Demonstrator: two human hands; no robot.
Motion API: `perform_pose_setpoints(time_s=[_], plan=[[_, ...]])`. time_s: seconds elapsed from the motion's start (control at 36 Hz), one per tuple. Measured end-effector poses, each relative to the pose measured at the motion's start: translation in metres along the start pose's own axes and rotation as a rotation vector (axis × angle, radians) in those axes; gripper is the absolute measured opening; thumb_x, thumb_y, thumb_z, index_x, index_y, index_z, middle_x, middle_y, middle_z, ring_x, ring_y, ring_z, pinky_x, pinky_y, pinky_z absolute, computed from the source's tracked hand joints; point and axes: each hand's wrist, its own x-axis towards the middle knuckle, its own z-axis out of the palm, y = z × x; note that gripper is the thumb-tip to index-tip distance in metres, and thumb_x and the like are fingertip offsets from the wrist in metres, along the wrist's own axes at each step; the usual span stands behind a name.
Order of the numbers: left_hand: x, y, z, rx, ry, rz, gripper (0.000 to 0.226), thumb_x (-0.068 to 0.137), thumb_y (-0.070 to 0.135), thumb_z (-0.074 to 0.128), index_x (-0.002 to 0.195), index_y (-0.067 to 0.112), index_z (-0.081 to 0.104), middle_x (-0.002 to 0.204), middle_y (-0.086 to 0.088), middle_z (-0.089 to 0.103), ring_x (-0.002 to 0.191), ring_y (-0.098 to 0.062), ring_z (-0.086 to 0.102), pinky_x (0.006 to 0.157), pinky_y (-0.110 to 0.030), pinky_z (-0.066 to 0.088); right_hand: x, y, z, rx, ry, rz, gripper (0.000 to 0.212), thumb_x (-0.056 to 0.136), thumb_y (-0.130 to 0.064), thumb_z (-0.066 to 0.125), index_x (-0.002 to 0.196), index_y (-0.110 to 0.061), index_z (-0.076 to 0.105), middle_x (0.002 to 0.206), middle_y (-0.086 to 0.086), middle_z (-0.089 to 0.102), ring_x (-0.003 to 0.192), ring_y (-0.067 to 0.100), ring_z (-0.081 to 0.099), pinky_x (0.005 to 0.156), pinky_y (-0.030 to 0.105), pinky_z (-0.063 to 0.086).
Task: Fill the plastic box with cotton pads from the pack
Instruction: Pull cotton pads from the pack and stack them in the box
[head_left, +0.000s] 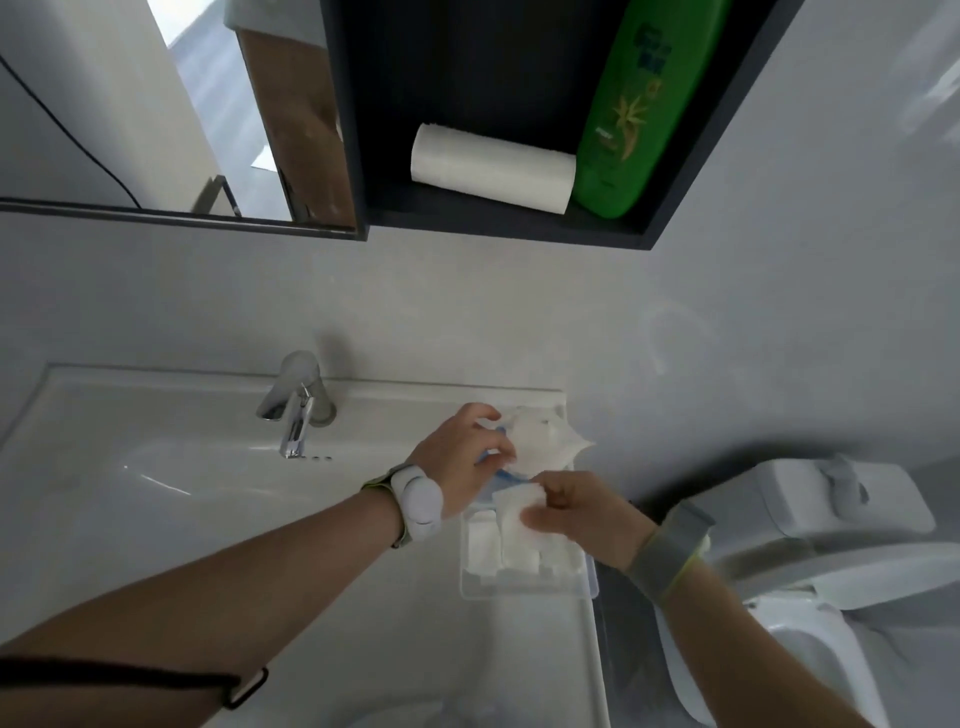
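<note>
A clear plastic box sits on the right ledge of the white washbasin, with white cotton pads lying inside it. Just behind the box, my left hand grips the pack, a crinkled clear-and-blue plastic bag with white pads showing in it. My right hand pinches a small stack of cotton pads directly over the far end of the box. The pack's lower part is hidden by both hands.
The chrome tap stands left of the hands above the basin. A toilet is close on the right. Overhead, a dark wall shelf holds a paper roll and a green bottle; a mirror hangs left.
</note>
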Motion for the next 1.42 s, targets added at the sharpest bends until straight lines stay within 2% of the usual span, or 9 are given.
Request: perform_pose_setpoints(time_s=[0.22,0.39,0.58,0.75,0.83,0.94,1.11,1.22,1.42], plan=[[-0.001,-0.001,-0.001,0.008,-0.014,-0.011,0.017,0.098,0.031,0.057,0.102,0.028,0.073,0.141,0.007,0.039,0.114,-0.010,0.052,0.092,-0.028,0.043,0.013,0.033,0.049,-0.007,0.065,0.194,0.010,0.083,-0.012,0.069,0.093,-0.008,0.071,0.067,0.000,0.059,0.060,0.014,0.054,0.053,0.018,0.043],[-0.001,0.002,-0.001,0.009,-0.027,-0.018,0.017,0.099,0.030,0.056,0.103,0.028,0.072,0.141,0.007,0.038,0.116,-0.010,0.051,0.091,-0.024,0.040,0.026,0.040,0.066,-0.036,0.199,0.314,0.013,0.078,-0.021,0.073,0.066,-0.020,0.066,0.067,0.001,0.065,0.065,0.020,0.062,0.063,0.032,0.056],[-0.001,0.004,-0.005,0.004,-0.038,-0.034,0.019,0.099,0.029,0.054,0.105,0.026,0.073,0.141,0.008,0.038,0.113,-0.009,0.051,0.086,-0.021,0.036,0.031,0.039,0.075,-0.030,0.255,0.361,0.020,0.080,-0.017,0.070,0.071,0.001,0.067,0.059,0.008,0.062,0.049,0.016,0.062,0.058,0.029,0.057],[-0.001,0.003,-0.005,0.010,-0.040,-0.036,0.019,0.099,0.030,0.054,0.105,0.028,0.072,0.142,0.009,0.038,0.114,-0.008,0.051,0.086,-0.022,0.037,0.035,0.041,0.079,-0.113,0.280,0.401,0.018,0.071,-0.039,0.073,0.070,-0.022,0.068,0.068,0.003,0.070,0.059,0.022,0.069,0.059,0.033,0.060],[-0.002,0.002,-0.004,0.012,-0.038,-0.033,0.019,0.099,0.030,0.055,0.105,0.028,0.073,0.142,0.008,0.038,0.114,-0.008,0.051,0.088,-0.023,0.040,0.036,0.038,0.081,-0.202,0.272,0.385,0.023,0.074,-0.042,0.071,0.072,-0.019,0.068,0.068,0.001,0.069,0.065,0.019,0.066,0.066,0.032,0.058],[-0.001,0.002,-0.003,0.017,-0.037,-0.035,0.019,0.099,0.030,0.055,0.105,0.028,0.073,0.141,0.009,0.038,0.113,-0.007,0.052,0.086,-0.023,0.040,0.035,0.035,0.085,-0.326,0.290,0.371,0.027,0.079,-0.044,0.071,0.071,-0.020,0.061,0.070,-0.004,0.062,0.062,0.013,0.054,0.054,0.024,0.040],[0.001,0.003,-0.004,0.011,-0.038,-0.038,0.018,0.099,0.029,0.054,0.104,0.029,0.072,0.141,0.009,0.038,0.112,-0.007,0.053,0.086,-0.022,0.039,0.031,0.035,0.088,-0.466,0.322,0.303,0.035,0.082,-0.053,0.063,0.075,-0.020,0.052,0.078,-0.003,0.059,0.074,0.019,0.057,0.072,0.032,0.050],[0.001,0.001,-0.005,0.015,-0.040,-0.034,0.018,0.099,0.031,0.054,0.104,0.030,0.072,0.141,0.010,0.037,0.114,-0.008,0.052,0.090,-0.028,0.045,0.021,0.025,0.077,-0.645,0.335,0.189,0.031,0.087,-0.054,0.053,0.085,-0.023,0.056,0.086,-0.006,0.064,0.073,0.015,0.054,0.068,0.027,0.044],[0.001,0.001,-0.004,0.004,-0.030,-0.028,0.019,0.100,0.032,0.054,0.103,0.031,0.072,0.142,0.010,0.037,0.115,-0.009,0.052,0.092,-0.029,0.046,0.007,-0.015,0.044,-0.721,0.401,-0.074,0.019,0.091,-0.033,0.050,0.075,-0.023,0.055,0.065,-0.010,0.051,0.058,0.014,0.049,0.057,0.020,0.034]])
